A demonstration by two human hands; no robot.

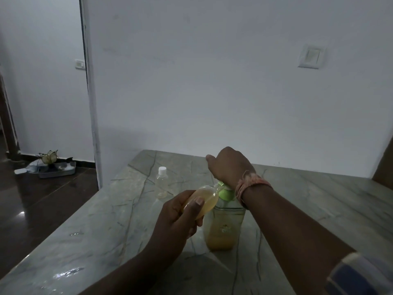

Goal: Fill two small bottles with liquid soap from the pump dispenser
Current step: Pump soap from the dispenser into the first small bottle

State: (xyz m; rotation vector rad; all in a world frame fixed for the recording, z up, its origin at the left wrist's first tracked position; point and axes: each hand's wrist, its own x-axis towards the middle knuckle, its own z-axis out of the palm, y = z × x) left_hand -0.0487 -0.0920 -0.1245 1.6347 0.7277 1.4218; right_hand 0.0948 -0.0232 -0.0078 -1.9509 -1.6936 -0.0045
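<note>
The right hand (230, 165) lies over the green pump head of the one soap dispenser (223, 222), hiding most of it, and whether its fingers are curled cannot be told. Two small bottles show: the left hand (180, 218) grips a tilted, soap-filled bottle (204, 199) whose mouth meets the spout. At 11 o'clock from the dispenser, a capped clear bottle (162, 183) stands upright on the marble worktop (308, 205).

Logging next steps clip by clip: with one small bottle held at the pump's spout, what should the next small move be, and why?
Probably another press of the pump. The right hand rests on the green pump head of the dispenser, and the left hand holds a tilted small bottle at the spout, already amber. The capped bottle behind looks nearly empty.
</note>
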